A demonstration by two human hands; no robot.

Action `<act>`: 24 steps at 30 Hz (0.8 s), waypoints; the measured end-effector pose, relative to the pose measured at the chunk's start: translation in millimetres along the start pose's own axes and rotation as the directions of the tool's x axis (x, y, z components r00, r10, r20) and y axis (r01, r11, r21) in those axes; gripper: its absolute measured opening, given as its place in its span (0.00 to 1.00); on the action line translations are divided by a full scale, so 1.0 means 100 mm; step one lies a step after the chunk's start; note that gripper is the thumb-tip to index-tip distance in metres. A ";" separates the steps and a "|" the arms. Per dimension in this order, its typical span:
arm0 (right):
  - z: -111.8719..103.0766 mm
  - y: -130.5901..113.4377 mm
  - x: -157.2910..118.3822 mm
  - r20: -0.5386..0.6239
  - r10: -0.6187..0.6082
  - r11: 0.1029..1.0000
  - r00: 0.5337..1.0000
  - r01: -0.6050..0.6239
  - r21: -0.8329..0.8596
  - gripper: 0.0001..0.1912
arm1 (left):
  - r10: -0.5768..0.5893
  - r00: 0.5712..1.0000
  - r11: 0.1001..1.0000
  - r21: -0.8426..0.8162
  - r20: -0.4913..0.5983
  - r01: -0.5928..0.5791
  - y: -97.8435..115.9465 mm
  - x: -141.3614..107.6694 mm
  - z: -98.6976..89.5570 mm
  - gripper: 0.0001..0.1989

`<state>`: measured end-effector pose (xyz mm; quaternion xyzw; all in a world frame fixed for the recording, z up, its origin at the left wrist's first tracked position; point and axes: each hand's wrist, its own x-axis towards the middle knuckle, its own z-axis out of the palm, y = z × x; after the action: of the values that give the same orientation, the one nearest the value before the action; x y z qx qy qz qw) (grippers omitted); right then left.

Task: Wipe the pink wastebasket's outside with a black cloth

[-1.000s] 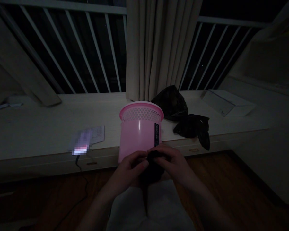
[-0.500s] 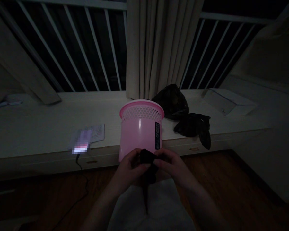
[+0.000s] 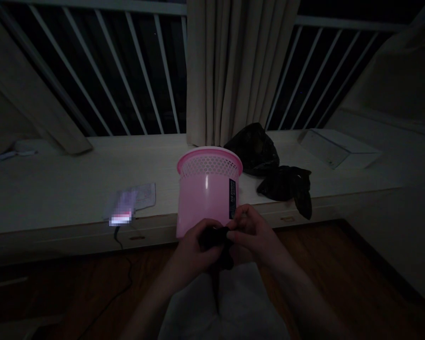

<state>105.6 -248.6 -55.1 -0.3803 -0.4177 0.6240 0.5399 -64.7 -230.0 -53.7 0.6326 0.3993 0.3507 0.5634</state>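
Note:
Close to my lap, my left hand [image 3: 196, 248] is wrapped around a bunched black plastic bag [image 3: 212, 237]; the dim light hides its folds. My right hand [image 3: 257, 236] pinches the right side of the same bag between thumb and fingers. Part of the bag hangs down below both hands. Just beyond them stands a pink garbage bin [image 3: 205, 196], upright, with a mesh band under its rim and a dark label on its right side.
Two black plastic bags [image 3: 253, 151] lie right of the bin on the white ledge [image 3: 71, 179]. A clear box [image 3: 340, 148] sits farther right. To the left are a glowing phone [image 3: 122, 212] with a cable [image 3: 129, 274] and some papers [image 3: 145, 194]. Curtains and railings stand behind.
My right hand has risen slightly and shifted right, with its fingers lifted more. My left hand has closed further over the black bag. The bin has stayed in place.

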 end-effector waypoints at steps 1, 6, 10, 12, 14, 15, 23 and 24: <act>0.00 -0.01 -0.01 0.004 0.009 0.999 1.000 -0.009 -0.032 0.23 | -0.003 1.000 1.000 0.022 0.019 0.003 0.00 0.00 -0.01 0.12; 0.03 -0.12 -0.11 0.064 0.009 0.975 0.998 0.006 -0.221 0.20 | 0.016 0.999 0.996 0.092 0.032 -0.019 0.04 -0.04 -0.03 0.08; 0.04 -0.18 -0.19 0.077 -0.045 0.954 0.996 0.066 -0.294 0.15 | 0.020 0.998 0.999 0.044 -0.063 -0.017 0.13 -0.07 0.02 0.06; 0.05 -0.18 -0.21 0.057 -0.079 0.942 0.995 0.093 -0.323 0.13 | 0.035 0.990 0.998 0.057 -0.137 -0.027 0.16 -0.07 0.06 0.05; 0.06 -0.15 -0.24 0.034 -0.124 0.926 0.992 0.128 -0.356 0.11 | 0.058 0.974 0.994 0.105 -0.220 -0.035 0.16 -0.08 0.10 0.05; 0.07 -0.13 -0.25 0.019 -0.150 0.915 0.989 0.146 -0.376 0.10 | 0.069 0.964 0.991 0.128 -0.255 -0.037 0.15 -0.08 0.12 0.06; 0.11 -0.06 -0.26 0.007 -0.131 0.936 0.991 0.126 -0.328 0.16 | -0.034 0.956 0.999 -0.012 -0.290 0.032 0.14 -0.09 0.17 0.08; 0.09 -0.06 -0.24 0.040 -0.076 0.954 0.996 0.084 -0.286 0.18 | -0.046 0.959 0.999 -0.040 -0.281 0.036 0.13 -0.09 0.17 0.09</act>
<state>102.8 -273.0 -45.5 -0.4287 -0.5266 0.5395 0.4978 -52.1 -246.2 -42.5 0.5579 0.4822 0.4323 0.5190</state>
